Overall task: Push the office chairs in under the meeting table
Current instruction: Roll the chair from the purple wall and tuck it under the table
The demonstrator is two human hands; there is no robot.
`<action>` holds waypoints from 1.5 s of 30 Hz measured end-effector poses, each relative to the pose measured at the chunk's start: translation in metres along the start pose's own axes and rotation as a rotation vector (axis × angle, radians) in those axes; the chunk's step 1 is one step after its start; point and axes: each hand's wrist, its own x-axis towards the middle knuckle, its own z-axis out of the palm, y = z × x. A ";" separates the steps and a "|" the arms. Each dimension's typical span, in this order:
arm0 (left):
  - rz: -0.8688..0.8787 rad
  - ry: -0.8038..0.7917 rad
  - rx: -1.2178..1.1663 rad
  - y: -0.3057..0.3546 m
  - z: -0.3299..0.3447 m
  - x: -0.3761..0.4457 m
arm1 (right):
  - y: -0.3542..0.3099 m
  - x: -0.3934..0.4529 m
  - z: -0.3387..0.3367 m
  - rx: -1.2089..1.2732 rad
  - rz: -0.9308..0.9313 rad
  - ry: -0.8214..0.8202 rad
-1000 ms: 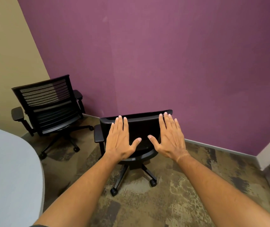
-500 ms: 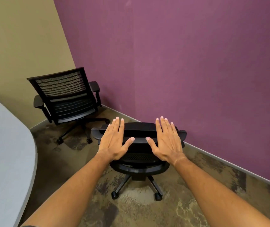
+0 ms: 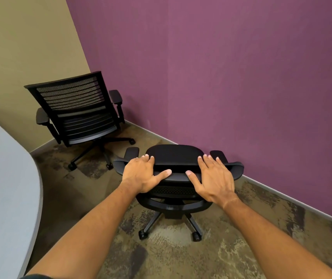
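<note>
Head view, looking down into a room corner. Near office chair (image 3: 178, 158) at centre, seen from behind and above, backrest top toward the camera, castors on the patterned carpet (image 3: 241, 248), just beside the purple wall (image 3: 241, 77) at 1 o'clock. Left hand (image 3: 143, 174) laid flat on the left part of the backrest top, fingers spread and pointing to 12 o'clock, thumb stretched toward 3 o'clock along the near edge. Right hand (image 3: 214, 178) laid flat on the right part, fingers spread, thumb stretched toward 9 o'clock. Both hands open, palms down, not clamped around the backrest; thumb tips near each other but apart. Second office chair (image 3: 76, 109) at 10 o'clock, mesh back toward the camera, standing in the corner between the beige wall (image 3: 20, 47) and the purple wall, well apart from the near chair. Grey surface (image 3: 3, 178) with a curved edge at 8 o'clock, along the left border. Neither chair tucked beneath the surface.
</note>
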 end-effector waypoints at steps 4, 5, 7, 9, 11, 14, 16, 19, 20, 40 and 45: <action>0.013 0.060 0.039 -0.001 0.003 -0.008 | -0.006 -0.001 0.001 -0.013 0.027 0.006; 0.005 0.059 0.043 0.000 0.003 -0.010 | -0.007 -0.002 0.001 -0.015 0.032 0.005; -0.009 0.052 0.052 0.002 0.001 -0.015 | -0.009 -0.003 0.000 -0.024 0.036 -0.005; -0.023 0.042 0.056 0.003 -0.001 -0.018 | -0.011 -0.001 -0.002 -0.025 0.036 -0.019; -0.040 0.041 0.050 0.005 -0.002 -0.019 | -0.010 0.001 -0.002 -0.022 0.031 -0.025; -0.068 0.046 0.047 0.011 -0.001 -0.021 | -0.005 0.005 -0.002 -0.021 0.011 -0.034; -0.092 0.053 0.045 0.019 0.001 -0.024 | 0.002 0.005 -0.002 -0.021 -0.011 -0.036; -0.147 0.061 0.047 0.035 0.002 -0.030 | 0.015 0.003 -0.003 -0.014 -0.052 -0.041; -0.166 0.061 0.050 0.042 0.003 -0.032 | 0.020 0.003 -0.003 -0.011 -0.071 -0.049; -0.494 0.064 0.061 0.134 0.001 -0.043 | 0.091 0.036 -0.009 0.065 -0.363 -0.022; -0.562 0.037 0.087 0.153 -0.002 -0.039 | 0.103 0.048 -0.009 0.090 -0.414 -0.013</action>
